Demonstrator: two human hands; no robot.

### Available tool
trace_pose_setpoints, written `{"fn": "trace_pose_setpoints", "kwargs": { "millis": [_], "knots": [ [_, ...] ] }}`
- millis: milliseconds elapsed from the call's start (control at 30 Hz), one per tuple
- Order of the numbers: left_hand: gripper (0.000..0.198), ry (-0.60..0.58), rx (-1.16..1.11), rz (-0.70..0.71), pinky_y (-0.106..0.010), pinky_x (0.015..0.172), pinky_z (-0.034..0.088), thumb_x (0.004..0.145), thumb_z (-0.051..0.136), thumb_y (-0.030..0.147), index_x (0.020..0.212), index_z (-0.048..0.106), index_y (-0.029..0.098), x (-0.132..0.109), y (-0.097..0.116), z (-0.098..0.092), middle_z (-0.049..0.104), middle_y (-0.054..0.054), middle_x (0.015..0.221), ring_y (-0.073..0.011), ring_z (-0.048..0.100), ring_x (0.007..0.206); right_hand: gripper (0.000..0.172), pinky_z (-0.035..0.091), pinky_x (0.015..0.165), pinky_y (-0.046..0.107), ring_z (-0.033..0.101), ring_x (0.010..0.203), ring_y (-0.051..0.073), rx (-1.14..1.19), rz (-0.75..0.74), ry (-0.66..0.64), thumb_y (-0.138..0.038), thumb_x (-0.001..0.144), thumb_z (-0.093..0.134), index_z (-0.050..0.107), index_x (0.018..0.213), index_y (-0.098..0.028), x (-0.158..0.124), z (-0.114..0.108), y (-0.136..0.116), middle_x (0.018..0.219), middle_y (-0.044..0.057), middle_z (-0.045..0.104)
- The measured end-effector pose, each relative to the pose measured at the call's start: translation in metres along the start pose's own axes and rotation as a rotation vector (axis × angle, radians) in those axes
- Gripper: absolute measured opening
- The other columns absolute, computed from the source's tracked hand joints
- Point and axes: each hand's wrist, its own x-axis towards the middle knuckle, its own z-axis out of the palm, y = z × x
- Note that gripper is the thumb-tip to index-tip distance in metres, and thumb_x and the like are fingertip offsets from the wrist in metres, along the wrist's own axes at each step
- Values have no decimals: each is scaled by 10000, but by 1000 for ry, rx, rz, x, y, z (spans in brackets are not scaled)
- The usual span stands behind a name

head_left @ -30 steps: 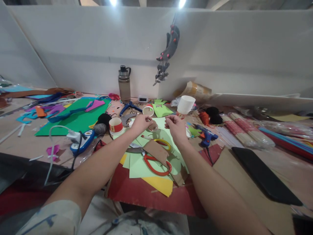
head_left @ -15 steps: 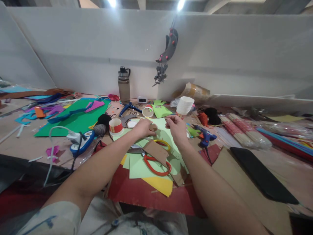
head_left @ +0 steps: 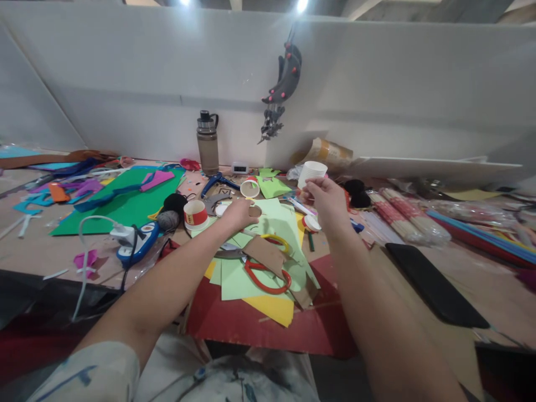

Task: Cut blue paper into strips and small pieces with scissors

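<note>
My left hand (head_left: 238, 214) rests on the light green paper (head_left: 274, 220) with its fingers closed on a small brown cardboard piece (head_left: 254, 211). My right hand (head_left: 327, 202) is lifted above the table just in front of the stack of white paper cups (head_left: 312, 172). Its fingers are curled in a pinch, and what they hold is too small to make out. Red-handled scissors (head_left: 264, 277) and a brown cardboard strip (head_left: 266, 254) lie on the papers between my forearms. A red-and-white paper cup (head_left: 195, 215) stands left of my left hand.
A water bottle (head_left: 207, 143) stands by the back wall. Green foam sheet (head_left: 121, 204) and coloured scraps cover the left. Black yarn balls (head_left: 177, 201), a blue tool with a cable (head_left: 140, 240), stick bundles (head_left: 408, 222) and a black flat device (head_left: 435, 286) lie around.
My right hand has moved up and to the right, away from the left hand and toward the white cups. My left hand has stayed put with the brown piece.
</note>
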Motion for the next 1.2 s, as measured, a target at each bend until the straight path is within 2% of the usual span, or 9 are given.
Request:
{"fn": "trace_pose_setpoints", "kwargs": {
  "millis": [133, 267, 400, 567, 667, 733, 900, 1000, 1200],
  "knots": [
    [616, 34, -31, 7, -353, 910, 432, 603, 786, 408, 1142, 651, 141, 0, 3, -1, 645, -176, 1165, -329, 587, 1099, 136, 453, 499, 258, 533, 526, 112, -228, 90, -147, -284, 711, 687, 609, 736, -176, -4, 2, -4, 630, 9, 607],
    [567, 76, -21, 51, -376, 956, 404, 695, 718, 429, 1150, 650, 99, -2, 14, -12, 638, -195, 1172, -339, 560, 1131, 124, 421, 485, 255, 520, 487, 113, -464, 120, -377, -258, 690, 735, 645, 678, -174, -19, 1, 0, 589, 16, 623],
    [461, 104, -71, 94, -360, 924, 421, 740, 669, 354, 1141, 657, 127, -7, 24, -25, 661, -159, 1148, -307, 582, 1085, 101, 403, 525, 263, 541, 546, 136, -659, -50, -562, -293, 737, 695, 683, 696, -202, -51, -8, -7, 615, 12, 639],
    [313, 49, -134, 101, -339, 844, 449, 753, 659, 323, 997, 709, 134, -9, 35, -37, 695, -128, 1019, -261, 619, 947, 204, 464, 678, 299, 612, 771, 186, -849, -172, -822, -382, 795, 658, 688, 948, -250, -108, -17, -18, 898, 41, 676],
    [213, 11, -173, 114, -326, 839, 448, 749, 672, 302, 883, 727, 146, -10, 39, -46, 708, -97, 913, -217, 624, 862, 455, 466, 814, 358, 575, 948, 249, -1016, -322, -807, -363, 725, 738, 633, 1149, -235, -130, -16, -13, 1063, 98, 603],
    [170, 21, -239, 122, -322, 816, 455, 748, 677, 292, 831, 732, 155, -11, 39, -56, 712, -82, 860, -197, 623, 808, 518, 456, 847, 389, 543, 997, 277, -1114, -393, -780, -357, 726, 735, 599, 1208, -225, -136, -11, -7, 1111, 121, 568],
    [210, 162, -418, 74, -278, 727, 470, 771, 656, 322, 867, 734, 151, -19, 26, -89, 718, -71, 853, -159, 628, 758, 406, 449, 819, 397, 521, 989, 290, -1218, -480, -755, -265, 767, 634, 614, 1166, -194, -136, 0, 2, 1090, 139, 553],
    [249, 237, -428, 9, -256, 717, 461, 773, 654, 351, 895, 730, 147, -27, 16, -105, 715, -66, 871, -147, 620, 777, 426, 445, 791, 380, 530, 960, 280, -1241, -503, -739, -165, 730, 591, 626, 1153, -210, -133, 1, 2, 1053, 128, 567],
    [244, 230, -431, -22, -248, 674, 453, 769, 661, 348, 895, 733, 152, -39, 8, -109, 713, -55, 813, -134, 604, 719, 432, 449, 813, 317, 584, 908, 223, -1146, -447, -711, -56, 776, 455, 664, 1131, -186, -117, -8, -5, 987, 107, 630]
  ]
}}
